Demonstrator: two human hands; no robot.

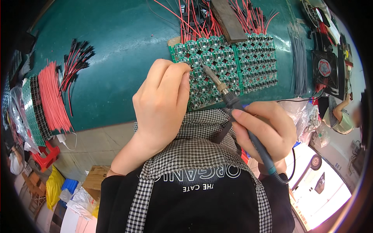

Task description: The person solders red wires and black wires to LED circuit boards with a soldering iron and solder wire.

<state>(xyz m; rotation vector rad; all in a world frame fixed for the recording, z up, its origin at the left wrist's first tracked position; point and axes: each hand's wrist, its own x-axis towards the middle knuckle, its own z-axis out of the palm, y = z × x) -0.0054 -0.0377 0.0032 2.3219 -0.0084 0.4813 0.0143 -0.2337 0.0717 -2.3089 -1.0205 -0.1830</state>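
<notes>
A panel of green circuit boards (221,66) lies on the green table in front of me. Over its left side, my left hand (163,93) is closed in a pinch, and the tip of a thin reddish wire (192,70) shows at the fingertips. My right hand (268,130) grips a soldering iron (233,101) by its dark handle. The iron slants up and left, its tip over the boards just right of my left fingertips. Whether the tip touches a board I cannot tell. Red wires (190,19) run from the panel's far edge.
A dark bar (229,23) rests across the panel's far edge. Bundles of red wires (54,97) and black-ended leads (75,58) lie at left. Grey wires (298,62) and a black fan (325,68) are at right. The iron's cord (291,171) loops beside my right wrist.
</notes>
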